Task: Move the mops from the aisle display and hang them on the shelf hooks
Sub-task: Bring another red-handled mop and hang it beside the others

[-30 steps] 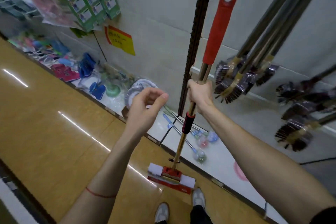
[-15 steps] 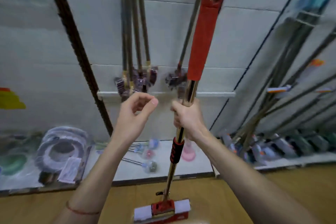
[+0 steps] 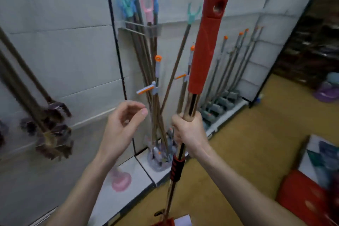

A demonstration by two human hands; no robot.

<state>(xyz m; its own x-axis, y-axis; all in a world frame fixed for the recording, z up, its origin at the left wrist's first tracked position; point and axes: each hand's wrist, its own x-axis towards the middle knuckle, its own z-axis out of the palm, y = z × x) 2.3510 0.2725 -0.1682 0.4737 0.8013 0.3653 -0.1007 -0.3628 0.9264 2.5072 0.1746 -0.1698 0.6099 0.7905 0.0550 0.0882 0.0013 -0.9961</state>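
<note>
In the head view, the mop (image 3: 202,55) stands close to upright with its long axis running from the sponge head, at the bottom edge by the person's feet, up to the red grip sleeve with its hanging hole (image 3: 219,6) at the very top. The right hand (image 3: 189,134) has its fingers wrapped tight round the brass pole just below the red sleeve and above the red-and-black collar (image 3: 177,167), so that hand carries the mop. The left hand (image 3: 121,130) hangs in the air to the left of the pole, near it but apart from it, fingers loosely curled with thumb and forefinger close together and nothing between them. The hanging hole sits well above the right hand's grip, and this is what the next move turns on: the hole must meet a hook, so the pole likely has to be lifted along its own axis. Behind the mop and left of it, a wire hook rail (image 3: 139,28) on the white shelf panel (image 3: 55,51) already holds fork-tipped poles (image 3: 145,46); whether a free prong remains there I cannot tell.
</note>
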